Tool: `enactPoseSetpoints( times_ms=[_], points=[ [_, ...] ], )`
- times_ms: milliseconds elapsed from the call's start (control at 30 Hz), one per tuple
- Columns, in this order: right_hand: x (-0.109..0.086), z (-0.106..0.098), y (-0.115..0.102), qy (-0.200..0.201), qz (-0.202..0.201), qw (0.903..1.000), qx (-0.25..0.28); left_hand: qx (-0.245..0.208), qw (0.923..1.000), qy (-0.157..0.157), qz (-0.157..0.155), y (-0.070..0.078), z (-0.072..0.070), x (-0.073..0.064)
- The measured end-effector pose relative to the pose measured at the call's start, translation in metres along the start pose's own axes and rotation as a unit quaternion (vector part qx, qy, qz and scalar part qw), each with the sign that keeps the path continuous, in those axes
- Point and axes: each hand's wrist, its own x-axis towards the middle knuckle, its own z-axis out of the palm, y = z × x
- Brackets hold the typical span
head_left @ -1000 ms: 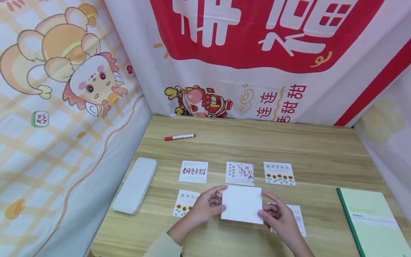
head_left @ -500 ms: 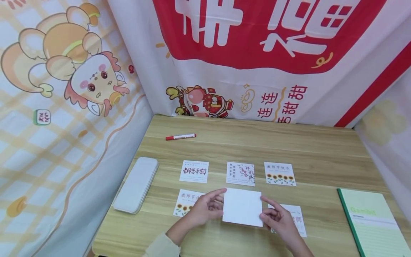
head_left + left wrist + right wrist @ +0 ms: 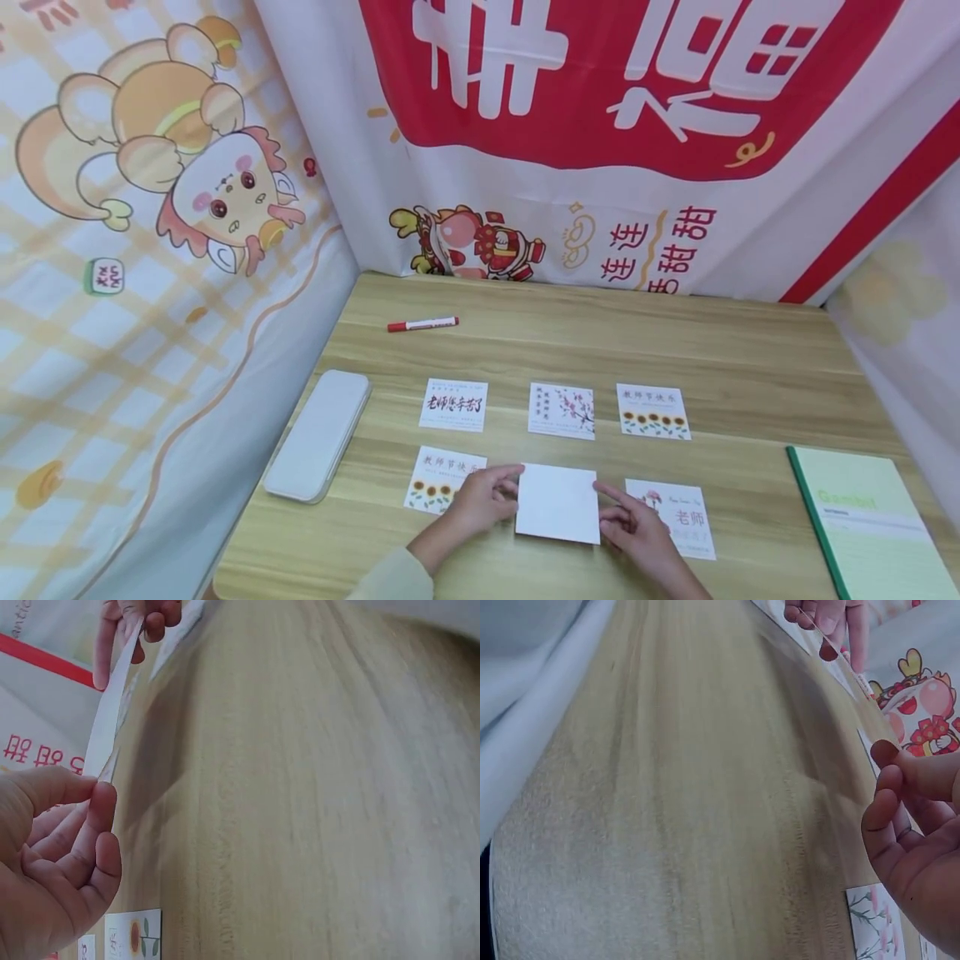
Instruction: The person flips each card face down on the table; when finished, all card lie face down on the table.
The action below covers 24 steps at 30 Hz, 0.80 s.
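Observation:
A blank white square card (image 3: 557,503) is held up off the table between both hands in the head view. My left hand (image 3: 487,498) pinches its left edge between thumb and fingers. My right hand (image 3: 637,533) holds the opposite edge by the fingertips. The left wrist view shows the card (image 3: 112,712) nearly edge-on, tilted above the wood. Under the left hand lies a sunflower card (image 3: 435,482), partly covered. A carnation card (image 3: 693,521) lies beneath the right hand, also partly covered. The card's underside is hidden in the head view.
Three printed cards form a row beyond the hands: a lettered card (image 3: 452,406), a blossom card (image 3: 562,411) and a sunflower card (image 3: 654,412). A white case (image 3: 318,437) lies left, a red marker (image 3: 423,324) farther back. A green notebook (image 3: 870,517) lies right on the wooden table (image 3: 600,333).
Both hands have drawn the blank card slightly nearer the person and lower in the head view. More of the carnation card and the near sunflower card shows now.

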Motion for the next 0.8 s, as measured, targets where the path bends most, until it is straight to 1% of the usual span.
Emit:
enactPoseSetpoints(
  times_ms=[167, 300, 367, 467, 500, 567, 667, 700, 800],
  points=[
    [0.003, 0.003, 0.001, 0.018, 0.032, 0.9987, -0.036, 0.032, 0.9995, 0.005, -0.005, -0.005, 0.005, 0.004],
    [0.006, 0.005, 0.002, 0.036, 0.05, 0.9964, -0.058, 0.04, 0.9992, 0.009, -0.003, -0.007, 0.008, 0.005],
    [0.006, 0.006, 0.003, 0.043, 0.052, 0.9955, -0.067, 0.042, 0.9991, 0.009, -0.001, -0.008, 0.009, 0.006],
    [0.007, 0.008, 0.003, 0.049, 0.045, 0.994, -0.087, 0.062, 0.9978, 0.01, 0.018, -0.009, 0.011, 0.007],
    [0.008, 0.008, 0.003, 0.052, 0.042, 0.993, -0.097, 0.074, 0.9967, 0.01, 0.031, -0.009, 0.011, 0.008],
    [0.009, 0.01, 0.003, 0.058, 0.033, 0.9895, -0.128, 0.109, 0.9927, 0.011, 0.051, -0.009, 0.013, 0.009],
    [0.011, 0.015, 0.002, 0.065, 0.029, 0.9807, -0.182, 0.167, 0.983, 0.015, 0.075, -0.009, 0.014, 0.01],
    [0.012, 0.016, 0.001, 0.067, 0.03, 0.9773, -0.199, 0.184, 0.9797, 0.016, 0.079, -0.009, 0.015, 0.009],
    [0.014, 0.02, 0.001, 0.066, 0.037, 0.9679, -0.24, 0.222, 0.9717, 0.023, 0.076, -0.008, 0.018, 0.009]
  ],
)
